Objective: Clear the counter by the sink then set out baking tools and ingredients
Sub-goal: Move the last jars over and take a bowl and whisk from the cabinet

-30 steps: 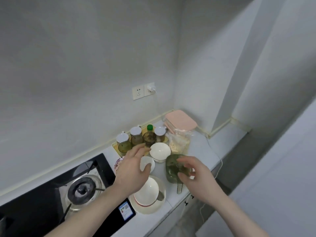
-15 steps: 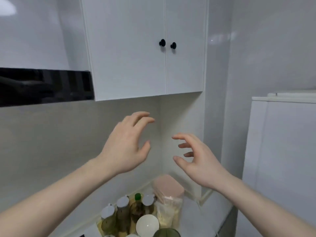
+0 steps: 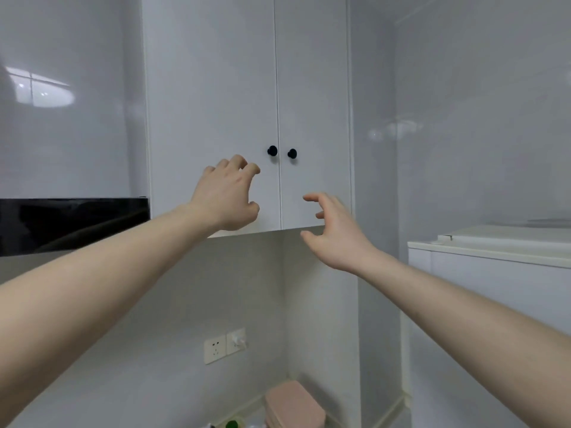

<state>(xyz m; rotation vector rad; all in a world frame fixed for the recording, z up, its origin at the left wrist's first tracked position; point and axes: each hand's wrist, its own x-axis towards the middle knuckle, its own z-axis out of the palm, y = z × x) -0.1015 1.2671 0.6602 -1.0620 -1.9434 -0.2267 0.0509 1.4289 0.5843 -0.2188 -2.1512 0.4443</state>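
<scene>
A white wall cabinet [image 3: 216, 103] with two shut doors hangs ahead. Each door has a small black knob: the left knob [image 3: 272, 150] and the right knob [image 3: 292, 153]. My left hand [image 3: 227, 196] is raised in front of the left door, fingers loosely curled, just below and left of the left knob, holding nothing. My right hand [image 3: 335, 233] is up at the bottom edge of the right door, fingers spread and bent, empty. Neither hand touches a knob.
A black range hood [image 3: 71, 223] sits left of the cabinet. A white fridge top [image 3: 494, 242] is at right. Below are a wall socket [image 3: 225, 345], a pink box [image 3: 293, 406] in the corner and a green bottle cap [image 3: 231, 424].
The view has tilted up from the counter to the cabinet. Both hands left the bowls and rose toward the cabinet knobs, now closer to the doors.
</scene>
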